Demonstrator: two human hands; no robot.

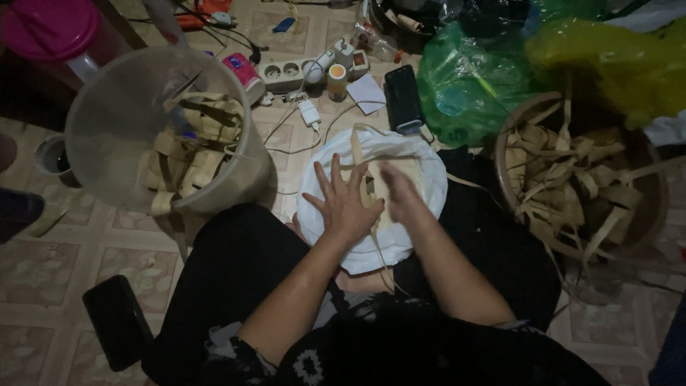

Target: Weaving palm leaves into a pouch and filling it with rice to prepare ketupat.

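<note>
Head view: left hand (348,207) fingers splayed flat, right hand (401,196) blurred, grip unclear, on white bowl (429,187) between crowding baskets.

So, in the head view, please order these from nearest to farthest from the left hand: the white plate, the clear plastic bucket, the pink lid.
Measured from the left hand:
1. White plate: directly under the hand, on the lap.
2. Clear plastic bucket: to the left, holding woven leaf strips.
3. Pink lid: far upper left corner.
</note>
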